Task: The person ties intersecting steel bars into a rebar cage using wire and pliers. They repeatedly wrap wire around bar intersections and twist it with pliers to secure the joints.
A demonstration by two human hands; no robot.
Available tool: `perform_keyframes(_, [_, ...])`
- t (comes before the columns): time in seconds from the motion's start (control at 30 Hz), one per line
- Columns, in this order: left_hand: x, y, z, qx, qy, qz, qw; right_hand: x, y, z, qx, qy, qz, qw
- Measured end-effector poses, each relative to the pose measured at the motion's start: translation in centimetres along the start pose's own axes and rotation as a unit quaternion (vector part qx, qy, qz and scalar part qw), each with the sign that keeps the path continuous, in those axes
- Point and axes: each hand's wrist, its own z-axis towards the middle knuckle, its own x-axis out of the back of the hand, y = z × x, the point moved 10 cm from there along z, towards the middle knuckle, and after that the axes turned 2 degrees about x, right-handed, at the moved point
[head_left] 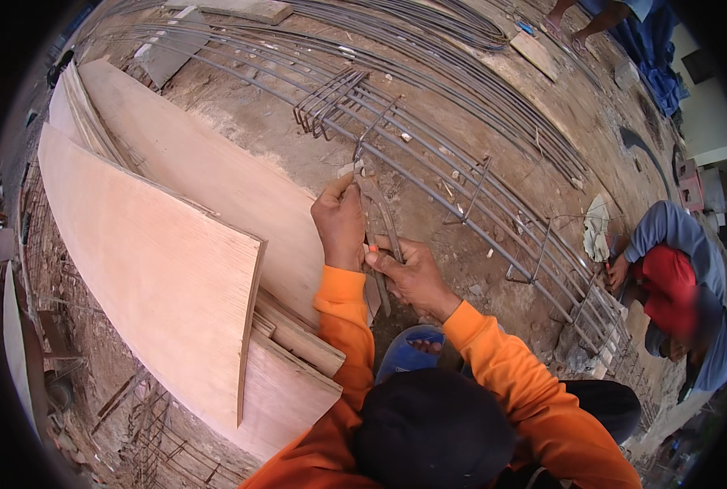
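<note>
A pair of long-handled metal pincers (389, 213) points away from me, its head against the near edge of a rebar cage (438, 196). My right hand (416, 277) is closed around the handles, near a small orange spot. Beside the head, my left hand (339, 222) is closed, its thumb and fingertips pinched together at a stirrup's lower corner. Whatever lies between those fingertips is too small to make out. Left of that stirrup, several loose stirrups (327, 104) hang bunched on the long bars.
Large plywood sheets (147, 261) lean and lie at my left, over timber pieces (302, 341). Beyond the cage, long loose rebars (494, 102) lie on the dirt ground. A co-worker (679, 253) in blue and red crouches at the cage's right end. Another person's legs (595, 28) show far right.
</note>
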Motion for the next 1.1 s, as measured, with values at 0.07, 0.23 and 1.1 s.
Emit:
perform_keyframes(0.07, [0.1, 0.3, -0.1, -0.029, 0.008, 0.074, 0.997, 0.9, 0.4, -0.2, -0.037, 0.003, 0.030, 0.999])
perform_keyframes(0.23, [0.4, 2.3, -0.5, -0.116, 0.011, 0.219, 0.969, 2.5, 1.1, 1.5, -0.115, 0.020, -0.026, 0.993])
perform_keyframes(1.1, [0.0, 3.1, -1.0, -0.093, 0.005, 0.184, 0.978, -0.5, 4.5, 4.1, -0.193, -0.053, 0.024, 0.980])
